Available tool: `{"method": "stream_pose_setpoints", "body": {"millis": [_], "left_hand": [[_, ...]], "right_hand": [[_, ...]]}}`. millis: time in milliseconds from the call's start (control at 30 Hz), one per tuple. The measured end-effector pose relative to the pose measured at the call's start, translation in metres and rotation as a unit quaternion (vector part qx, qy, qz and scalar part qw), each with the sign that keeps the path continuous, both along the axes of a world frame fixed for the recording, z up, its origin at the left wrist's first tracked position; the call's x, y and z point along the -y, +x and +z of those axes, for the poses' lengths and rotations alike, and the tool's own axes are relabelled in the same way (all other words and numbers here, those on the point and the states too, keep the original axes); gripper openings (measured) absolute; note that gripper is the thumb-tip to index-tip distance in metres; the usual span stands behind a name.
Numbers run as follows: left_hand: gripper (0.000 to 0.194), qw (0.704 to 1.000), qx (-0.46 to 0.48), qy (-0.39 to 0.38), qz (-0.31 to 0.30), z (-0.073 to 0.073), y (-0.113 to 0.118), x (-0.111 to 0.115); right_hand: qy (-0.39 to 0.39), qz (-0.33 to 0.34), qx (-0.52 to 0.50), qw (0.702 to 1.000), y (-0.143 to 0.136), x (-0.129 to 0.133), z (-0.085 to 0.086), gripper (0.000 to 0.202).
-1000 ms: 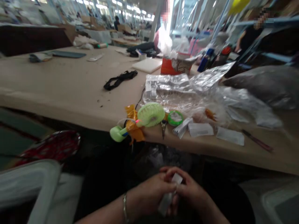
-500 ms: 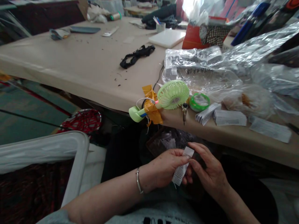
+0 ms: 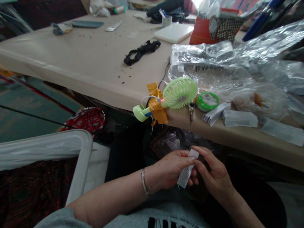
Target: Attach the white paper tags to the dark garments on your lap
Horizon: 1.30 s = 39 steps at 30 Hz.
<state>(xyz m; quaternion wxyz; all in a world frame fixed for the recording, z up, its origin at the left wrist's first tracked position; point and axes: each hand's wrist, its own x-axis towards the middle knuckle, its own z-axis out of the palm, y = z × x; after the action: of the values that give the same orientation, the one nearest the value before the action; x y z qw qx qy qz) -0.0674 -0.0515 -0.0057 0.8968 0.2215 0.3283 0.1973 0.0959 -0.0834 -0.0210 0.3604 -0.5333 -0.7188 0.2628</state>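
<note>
Left hand (image 3: 171,169) and right hand (image 3: 213,175) meet below the table (image 3: 83,69) edge, over the lap. Both pinch a small white printed label (image 3: 186,172): left fingers closed on its edge, right thumb and forefinger closed on its top corner.

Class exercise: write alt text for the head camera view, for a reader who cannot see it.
Both hands, left hand and right hand, pinch a small white printed label below a table edge. Above, a green mini fan is taped to the edge beside label stacks.
</note>
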Motion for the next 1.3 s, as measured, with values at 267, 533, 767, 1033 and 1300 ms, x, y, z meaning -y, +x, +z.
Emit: {"method": "stream_pose_setpoints", "body": {"millis": [267,533,767,1033,1300], "left_hand": [[0.03,1.0,0.004,0.01,0.004,-0.002,0.0,0.0],[0.032,0.998,-0.03,0.039,0.028,0.002,-0.001,0.001],[0.03,0.983,-0.095,0.148,0.059,0.003,-0.002,-0.005],[0.015,0.886,-0.232,0.376,0.14,0.008,-0.009,-0.032],[0.023,0.812,-0.314,0.47,0.143,0.007,-0.008,-0.052]], "right_hand": [[-0.175,-0.072,-0.179,0.966,0.001,-0.001,-0.004,0.025],[-0.253,-0.067,-0.296,0.919,-0.004,-0.018,-0.002,0.022],[-0.231,-0.061,-0.32,0.917,-0.017,-0.029,0.004,0.023],[-0.116,-0.088,-0.232,0.962,-0.023,-0.052,0.01,0.018],[-0.092,-0.117,-0.14,0.979,-0.022,-0.067,0.014,0.018]]}}
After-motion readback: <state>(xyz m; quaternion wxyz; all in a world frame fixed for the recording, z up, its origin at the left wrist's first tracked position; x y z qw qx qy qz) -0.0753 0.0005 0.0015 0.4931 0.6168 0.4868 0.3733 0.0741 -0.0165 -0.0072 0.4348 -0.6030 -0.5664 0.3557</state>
